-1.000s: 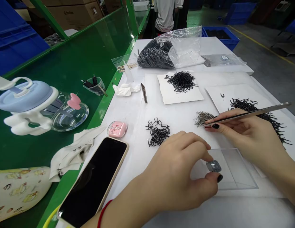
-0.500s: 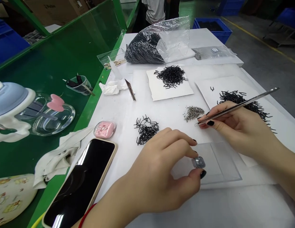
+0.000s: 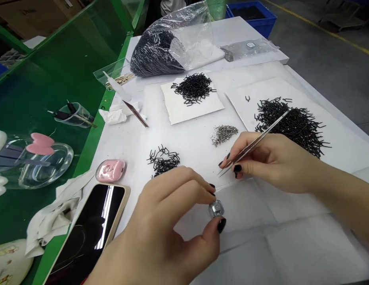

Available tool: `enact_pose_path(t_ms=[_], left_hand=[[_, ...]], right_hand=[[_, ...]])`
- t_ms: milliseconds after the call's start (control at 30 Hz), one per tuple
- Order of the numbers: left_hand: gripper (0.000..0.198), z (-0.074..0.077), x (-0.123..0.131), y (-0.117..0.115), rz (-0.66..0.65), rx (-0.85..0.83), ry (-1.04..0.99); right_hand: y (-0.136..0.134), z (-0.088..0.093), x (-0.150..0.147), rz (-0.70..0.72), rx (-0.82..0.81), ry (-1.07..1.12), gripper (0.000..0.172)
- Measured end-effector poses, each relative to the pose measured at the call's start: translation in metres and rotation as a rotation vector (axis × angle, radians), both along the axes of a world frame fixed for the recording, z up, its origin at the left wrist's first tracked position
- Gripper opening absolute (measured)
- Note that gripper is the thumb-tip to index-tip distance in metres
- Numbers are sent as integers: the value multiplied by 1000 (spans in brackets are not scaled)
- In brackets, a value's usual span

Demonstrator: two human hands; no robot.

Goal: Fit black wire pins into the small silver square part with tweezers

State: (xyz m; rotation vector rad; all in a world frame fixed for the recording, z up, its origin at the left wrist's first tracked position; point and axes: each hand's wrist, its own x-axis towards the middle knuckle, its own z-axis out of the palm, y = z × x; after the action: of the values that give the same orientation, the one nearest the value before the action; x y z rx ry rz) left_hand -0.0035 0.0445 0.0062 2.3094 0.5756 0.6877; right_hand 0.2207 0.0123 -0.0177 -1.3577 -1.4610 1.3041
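From where I stand, the thumb and forefinger of the left hand (image 3: 169,215) are pinched on a small grey piece (image 3: 216,208), gripping it by its edges above the white tabletop (image 3: 199,166). The right hand (image 3: 264,162) is closed pen-fashion round metal tweezers (image 3: 267,131), whose tips stand slightly apart near the piece, well short of touching it; I can't tell whether they hold anything. Just beyond the tweezer tips lies a scatter of tiny metal bits (image 3: 224,134). A small heap of black prongs (image 3: 165,161) sits beside the left hand, a bigger heap (image 3: 291,124) spreads past the right, and another (image 3: 194,88) rests on torn paper (image 3: 175,113). Further out are a phone (image 3: 86,233), a pink case (image 3: 110,170) and a bulging plastic bag (image 3: 156,53).
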Motion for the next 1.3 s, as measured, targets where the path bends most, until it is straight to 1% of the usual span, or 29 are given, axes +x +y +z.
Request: enact_pose_path(t_ms=[100,200,300,367,433,533,567,600,667,767,900,1100,1167,1233,1300], left_hand=[[21,-1,0,1,-1,-15,-2],[23,0,0,2,-22,-30,9],[23,1,-1,4,-51,-14,59],[27,4,-3,5,-71,-26,111],[38,6,-7,5,-81,-56,182],[69,10,-12,3,-97,-68,292],[77,10,-13,3,-99,-61,318],[79,11,-14,2,-101,-51,334],[75,10,-15,0,-91,-41,332],[69,7,-13,-1,-63,-33,273],[61,5,-10,0,-61,-23,219],[55,7,-11,3,-90,-59,270],[54,6,-13,3,-85,-52,225],[51,6,-13,3,-68,-45,136],[44,6,-12,4,-55,-35,84]], right_hand=[[0,-2,-1,-32,3,-4,13],[1,-3,-2,-46,27,-47,11],[1,-3,-2,-32,49,-86,11],[0,-3,-1,-29,48,-102,12],[0,-2,-1,-27,49,-109,13],[-1,-1,0,-30,52,-103,14],[-1,-1,0,-30,52,-96,14],[0,-1,0,-32,53,-88,13],[0,-1,0,-36,55,-74,13],[1,-1,-1,-50,47,-76,14],[1,-1,-2,-60,36,-75,16],[1,-2,-2,-41,47,-72,16],[1,-3,-2,-45,47,-87,15],[0,-4,-2,-45,43,-102,14],[-1,-4,-2,-49,47,-106,14]])
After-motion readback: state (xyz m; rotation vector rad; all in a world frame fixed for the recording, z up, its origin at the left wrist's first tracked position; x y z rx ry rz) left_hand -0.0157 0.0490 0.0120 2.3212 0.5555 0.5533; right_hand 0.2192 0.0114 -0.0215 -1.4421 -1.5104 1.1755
